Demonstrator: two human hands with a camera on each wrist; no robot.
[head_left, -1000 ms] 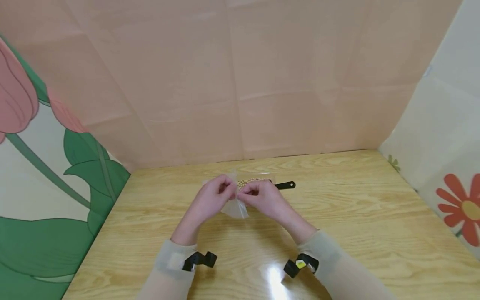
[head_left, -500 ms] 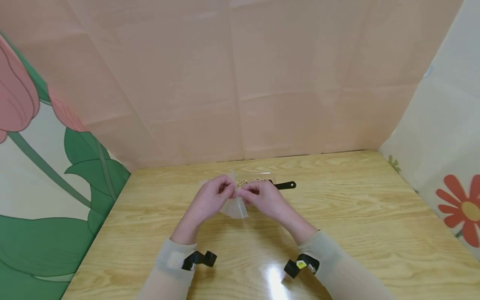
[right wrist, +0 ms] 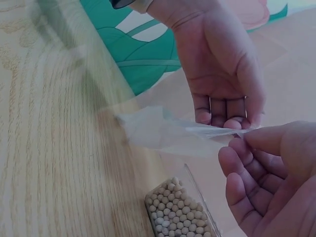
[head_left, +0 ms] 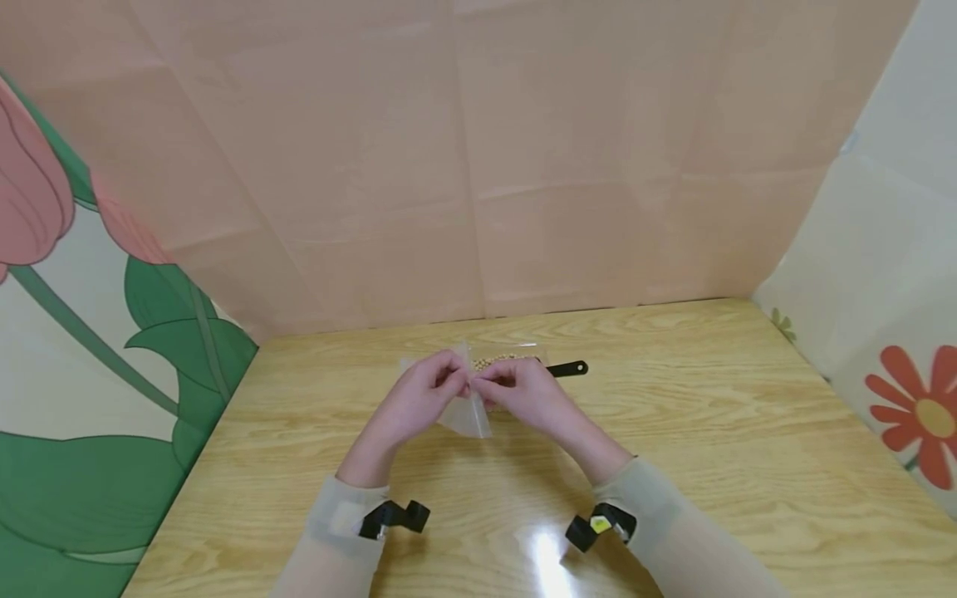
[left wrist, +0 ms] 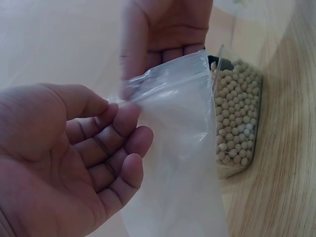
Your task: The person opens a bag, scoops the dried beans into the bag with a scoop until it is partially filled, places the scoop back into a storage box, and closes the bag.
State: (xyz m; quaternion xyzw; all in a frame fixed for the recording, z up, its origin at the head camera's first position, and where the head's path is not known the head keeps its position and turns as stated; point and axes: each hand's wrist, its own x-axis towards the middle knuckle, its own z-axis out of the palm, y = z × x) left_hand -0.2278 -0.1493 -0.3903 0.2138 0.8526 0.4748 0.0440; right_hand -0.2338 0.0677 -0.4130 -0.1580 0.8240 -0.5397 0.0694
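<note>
Opening the bag (left wrist: 173, 143), apparently, we pinch its rim (left wrist: 177, 78) with fingers (left wrist: 126, 118) of left hand (head_left: 419, 394) and right hand (head_left: 531, 394); next likely needs peeling apart.

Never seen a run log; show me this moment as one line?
left hand: pinches plastic bag; right hand: pinches same bag; small balls: in clear box on table

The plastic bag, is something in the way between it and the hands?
No, nothing visible: the left hand and right hand both pinch the plastic bag. The pale balls lie beside it, not between.
</note>
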